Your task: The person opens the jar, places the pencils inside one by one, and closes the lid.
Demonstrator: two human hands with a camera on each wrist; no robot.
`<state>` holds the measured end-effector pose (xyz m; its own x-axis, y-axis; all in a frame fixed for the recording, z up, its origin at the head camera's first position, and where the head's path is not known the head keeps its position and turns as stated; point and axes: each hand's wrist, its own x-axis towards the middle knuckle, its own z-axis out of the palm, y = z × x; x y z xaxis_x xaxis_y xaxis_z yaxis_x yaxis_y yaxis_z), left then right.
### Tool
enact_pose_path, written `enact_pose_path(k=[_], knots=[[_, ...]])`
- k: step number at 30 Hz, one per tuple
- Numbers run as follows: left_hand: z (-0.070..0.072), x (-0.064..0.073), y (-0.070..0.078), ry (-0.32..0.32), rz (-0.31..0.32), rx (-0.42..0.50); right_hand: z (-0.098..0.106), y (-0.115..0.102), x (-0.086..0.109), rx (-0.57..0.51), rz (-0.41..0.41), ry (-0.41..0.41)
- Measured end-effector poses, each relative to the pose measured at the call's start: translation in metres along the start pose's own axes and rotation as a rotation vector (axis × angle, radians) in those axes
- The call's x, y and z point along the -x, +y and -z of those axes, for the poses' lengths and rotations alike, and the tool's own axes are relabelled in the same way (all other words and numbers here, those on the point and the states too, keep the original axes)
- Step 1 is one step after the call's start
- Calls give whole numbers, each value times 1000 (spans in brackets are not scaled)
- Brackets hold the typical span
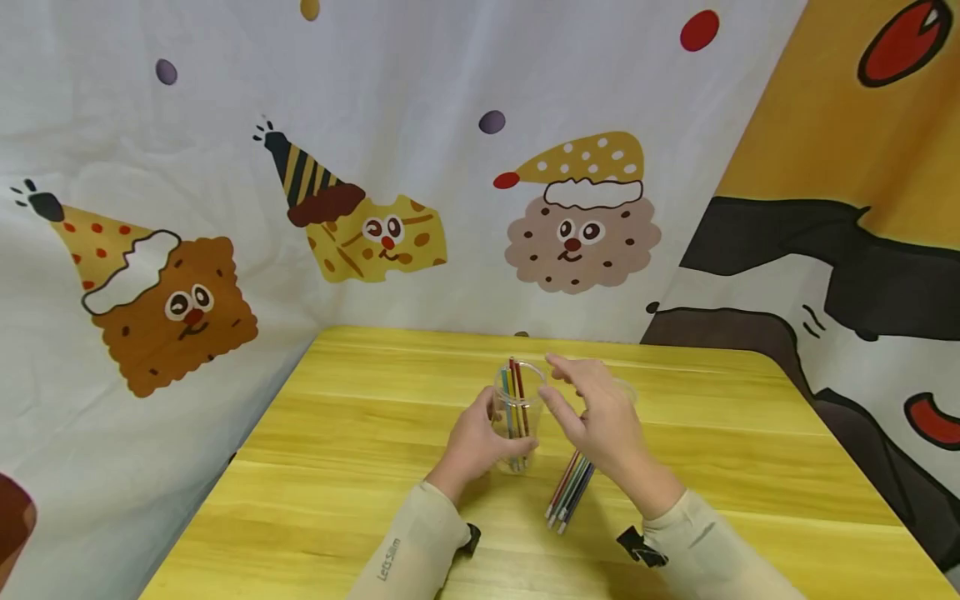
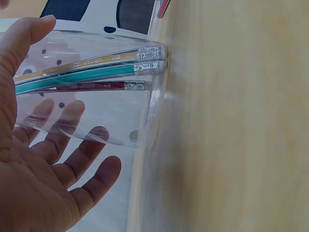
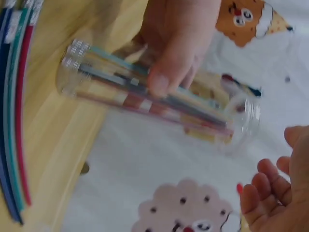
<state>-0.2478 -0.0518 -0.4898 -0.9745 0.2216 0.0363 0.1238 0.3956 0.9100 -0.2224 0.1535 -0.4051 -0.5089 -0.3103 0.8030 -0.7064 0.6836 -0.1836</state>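
Note:
A clear plastic cup [image 1: 531, 421] stands upright on the table with several pencils [image 1: 514, 392] inside, among them yellow, teal and dark red ones. Their metal-banded ends sit at the cup's base. My left hand [image 1: 483, 437] holds the cup from the left, thumb on the near side and fingers behind it. To the right of the rim, my right hand [image 1: 600, 417] is raised with its fingers apart and holds nothing. Below it, a bunch of loose pencils [image 1: 570, 492] lies on the table, partly hidden by that hand; red, teal and dark blue ones [image 3: 14, 111] show in the right wrist view.
Behind the right hand shows a clear round rim [image 1: 628, 388], mostly hidden. The wooden table [image 1: 322, 467] reaches to a printed cloth [image 1: 420, 108] at the back and sides. Dark clips [image 1: 643, 548] sit at the sleeves near both wrists.

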Motion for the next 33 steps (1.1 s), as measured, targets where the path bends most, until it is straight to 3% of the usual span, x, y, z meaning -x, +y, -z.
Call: enact_pose_path(k=[3, 7, 11, 14, 17, 24, 33], knots=[[-1, -1, 1, 6, 1, 5, 12, 11, 8, -15, -137, 8], [-1, 0, 1, 10, 19, 6, 22, 21, 22, -5, -335, -107], [1, -1, 1, 10, 21, 1, 29, 27, 34, 49, -544, -414], [1, -1, 1, 13, 17, -2, 26, 35, 44, 93, -644, -657], [1, -2, 2, 14, 11, -4, 19, 42, 56, 88, -660, -761], [1, -2, 2, 13, 15, -9, 7, 47, 73, 76, -586, -752], [0, -2, 3, 16, 21, -7, 3, 48, 79, 77, -585, -760]])
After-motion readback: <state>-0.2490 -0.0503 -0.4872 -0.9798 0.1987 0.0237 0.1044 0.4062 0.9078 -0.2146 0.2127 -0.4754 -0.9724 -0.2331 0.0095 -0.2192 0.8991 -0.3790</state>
